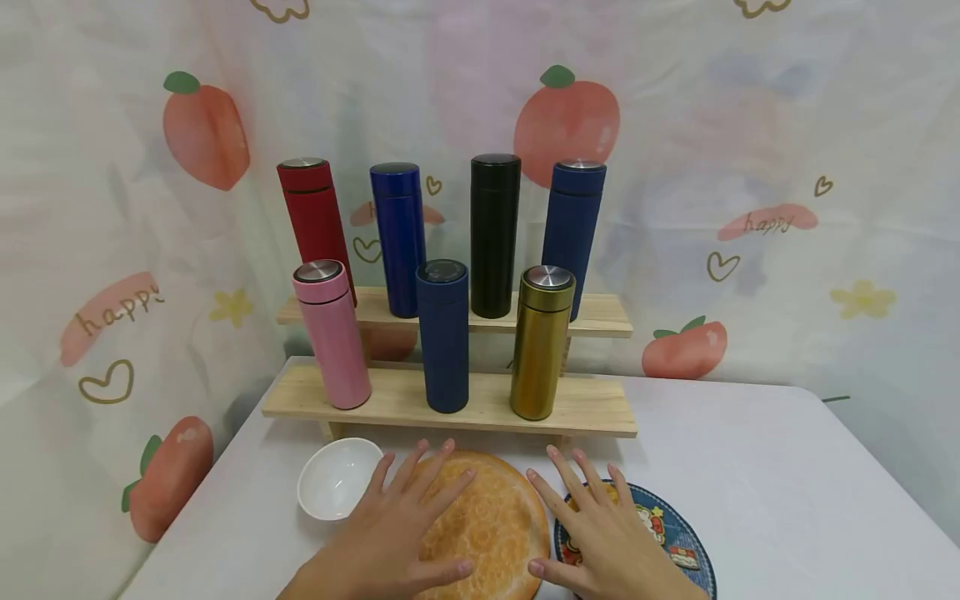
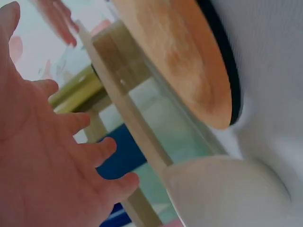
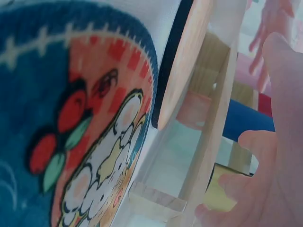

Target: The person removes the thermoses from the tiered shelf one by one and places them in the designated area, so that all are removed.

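Observation:
My left hand [image 1: 397,529] is held with fingers spread above a round bread-patterned mat [image 1: 487,517], gripping nothing. A white bowl [image 1: 330,483] stands just beyond its left side. My right hand [image 1: 600,533], likewise spread and holding nothing, hovers over a round blue mat with cartoon pictures [image 1: 686,542]. In the left wrist view the left palm [image 2: 42,137] hangs apart from the bowl [image 2: 227,189] and the bread-patterned mat [image 2: 184,56]. The right wrist view has the right hand [image 3: 270,175] beside the cartoon mat [image 3: 28,94], apart from it.
A two-tier wooden stand [image 1: 592,404] spans the back of the white table [image 1: 787,483]. On its lower tier are pink [image 1: 333,342], blue [image 1: 444,342] and gold [image 1: 542,350] flasks. Red [image 1: 315,208], black [image 1: 493,233] and two blue flasks stand above. A fruit-patterned cloth [image 1: 675,250] hangs behind.

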`<move>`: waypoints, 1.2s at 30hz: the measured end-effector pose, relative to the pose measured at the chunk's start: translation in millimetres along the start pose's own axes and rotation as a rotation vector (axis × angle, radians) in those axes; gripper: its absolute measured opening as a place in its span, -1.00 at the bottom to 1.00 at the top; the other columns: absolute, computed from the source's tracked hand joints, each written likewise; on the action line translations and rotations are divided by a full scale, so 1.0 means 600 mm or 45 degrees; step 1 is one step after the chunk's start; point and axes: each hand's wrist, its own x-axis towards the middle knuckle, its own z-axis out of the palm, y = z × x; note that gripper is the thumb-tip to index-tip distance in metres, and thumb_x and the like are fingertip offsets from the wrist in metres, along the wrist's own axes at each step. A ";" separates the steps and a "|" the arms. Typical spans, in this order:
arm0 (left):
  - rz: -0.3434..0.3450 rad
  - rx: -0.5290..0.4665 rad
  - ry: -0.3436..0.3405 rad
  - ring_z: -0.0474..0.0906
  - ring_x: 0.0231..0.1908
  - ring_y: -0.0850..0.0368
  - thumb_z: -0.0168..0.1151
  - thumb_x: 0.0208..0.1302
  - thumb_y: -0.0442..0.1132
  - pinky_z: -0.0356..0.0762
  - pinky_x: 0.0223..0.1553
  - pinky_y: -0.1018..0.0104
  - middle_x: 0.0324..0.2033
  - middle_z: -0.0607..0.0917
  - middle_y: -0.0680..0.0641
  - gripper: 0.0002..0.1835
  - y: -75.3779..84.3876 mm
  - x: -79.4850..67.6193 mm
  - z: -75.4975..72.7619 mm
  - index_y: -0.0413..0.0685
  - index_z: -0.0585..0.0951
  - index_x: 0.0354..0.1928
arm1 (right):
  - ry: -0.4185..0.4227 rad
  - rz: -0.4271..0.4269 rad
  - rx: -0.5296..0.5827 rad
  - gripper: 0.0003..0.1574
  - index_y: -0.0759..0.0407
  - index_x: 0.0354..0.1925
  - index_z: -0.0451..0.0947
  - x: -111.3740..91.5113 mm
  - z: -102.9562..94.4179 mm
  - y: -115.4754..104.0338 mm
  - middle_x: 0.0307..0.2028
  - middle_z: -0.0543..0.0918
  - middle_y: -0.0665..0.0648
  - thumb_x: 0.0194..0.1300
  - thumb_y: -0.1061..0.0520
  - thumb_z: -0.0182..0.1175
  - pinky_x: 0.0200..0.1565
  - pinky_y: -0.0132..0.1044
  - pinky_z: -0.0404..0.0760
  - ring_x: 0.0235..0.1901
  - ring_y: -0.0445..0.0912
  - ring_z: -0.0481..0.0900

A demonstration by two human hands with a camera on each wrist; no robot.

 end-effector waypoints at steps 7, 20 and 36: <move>-0.050 0.087 0.282 0.00 0.64 -0.26 0.20 0.36 0.51 0.06 0.46 -0.52 0.71 0.05 -0.08 -0.01 -0.019 0.000 -0.030 0.34 0.18 0.72 | 0.024 -0.008 -0.029 0.11 0.01 0.60 0.37 -0.001 0.002 0.004 0.59 0.26 0.35 0.39 -0.61 0.16 0.22 0.58 0.35 0.47 0.42 0.33; -0.138 -0.076 1.023 0.28 0.47 -0.35 0.26 0.45 0.32 0.25 0.36 -0.50 0.55 0.32 -0.27 -0.05 -0.112 -0.003 -0.118 -0.11 0.25 0.63 | 0.020 -0.008 -0.061 0.16 0.02 0.57 0.43 0.006 0.012 0.009 0.57 0.31 0.34 0.34 -0.67 0.15 0.22 0.57 0.35 0.47 0.37 0.34; -0.591 -0.214 0.929 0.01 0.51 -0.51 0.44 0.30 0.04 -0.04 0.35 -0.67 0.57 0.14 -0.42 0.05 -0.260 -0.032 -0.123 -0.15 0.11 0.67 | -0.090 0.044 -0.072 0.20 0.00 0.57 0.42 0.009 0.013 0.021 0.58 0.30 0.33 0.30 -0.72 0.11 0.26 0.56 0.32 0.49 0.38 0.30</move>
